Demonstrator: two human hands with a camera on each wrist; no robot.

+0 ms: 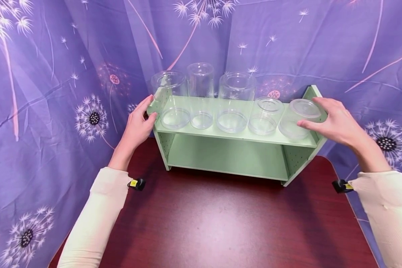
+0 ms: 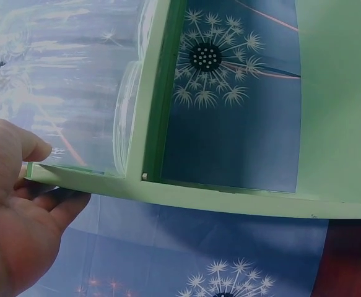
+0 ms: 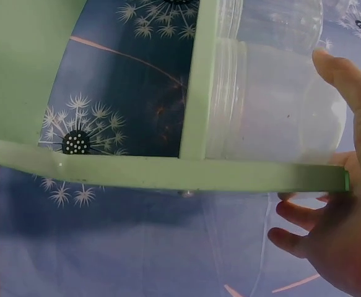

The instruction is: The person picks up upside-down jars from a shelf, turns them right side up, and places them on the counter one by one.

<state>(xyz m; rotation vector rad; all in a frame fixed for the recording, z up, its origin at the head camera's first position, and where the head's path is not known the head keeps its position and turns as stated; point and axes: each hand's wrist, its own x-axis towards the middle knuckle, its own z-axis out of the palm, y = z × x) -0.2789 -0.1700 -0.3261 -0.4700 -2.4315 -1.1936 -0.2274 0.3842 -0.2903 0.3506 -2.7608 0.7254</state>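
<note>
A pale green two-tier shelf (image 1: 227, 172) stands on a dark red table. My left hand (image 1: 140, 121) grips its left side panel (image 2: 230, 204), the thumb on the inner side and the fingers outside. At the other end, my right hand (image 1: 340, 121) straddles the right side panel (image 3: 106, 172). Its fingers spread along the outside, while the thumb extends over the frosted clear jar (image 1: 296, 123); whether the thumb touches that jar is unclear. Farther left on the upper board are a short clear jar (image 1: 266, 115), a wide jar (image 1: 236, 102), a narrow tall jar (image 1: 201, 96) and another wide jar (image 1: 174, 100).
The dark red tabletop (image 1: 221, 223) extends in front of the shelf. A purple curtain with dandelion prints (image 1: 97, 74) hangs behind and at both sides. Black wrist cameras (image 1: 137, 184) sit at both cuffs.
</note>
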